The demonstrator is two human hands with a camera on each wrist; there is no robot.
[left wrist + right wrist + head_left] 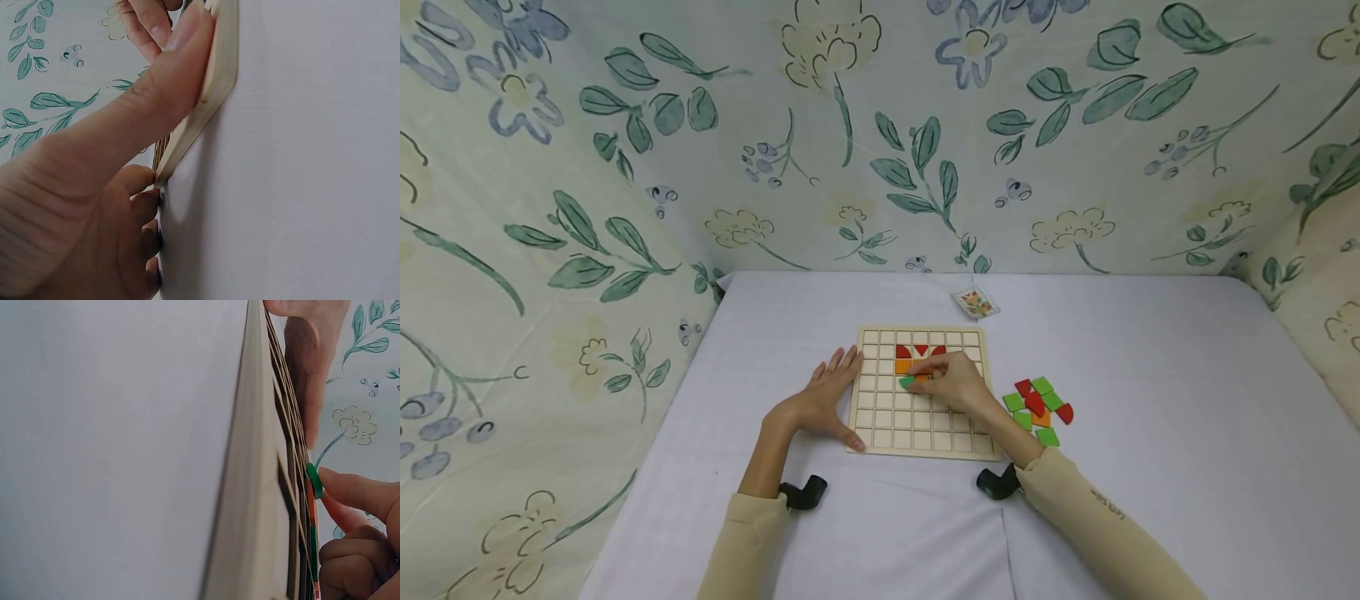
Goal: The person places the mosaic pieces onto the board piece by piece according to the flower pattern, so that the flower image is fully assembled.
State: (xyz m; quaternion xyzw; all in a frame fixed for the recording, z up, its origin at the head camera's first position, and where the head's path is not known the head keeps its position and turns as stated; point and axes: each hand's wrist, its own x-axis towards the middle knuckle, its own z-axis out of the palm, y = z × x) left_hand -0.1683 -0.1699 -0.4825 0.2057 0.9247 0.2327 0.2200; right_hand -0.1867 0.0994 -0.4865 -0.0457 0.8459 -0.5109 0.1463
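A wooden grid board (880,437) lies on the table. Along its left edge rests my left hand (823,400), fingers spread, its thumb (169,81) touching the near left corner. Over the middle of the board, my right hand (958,383) pinches a small green piece (907,382) between thumb and fingertips. The right wrist view shows this green piece (314,480) tilted at the grid. Red pieces (902,352) sit in an upper row, with an orange square (902,367) below them. My right hand partly hides the cells beneath it.
Right of the board lies a loose pile of green, red and orange pieces (1036,404). A small card with a coloured pattern (976,302) lies behind the board. White cloth (1150,375) covers the table, and a floral curtain (925,242) hangs behind it.
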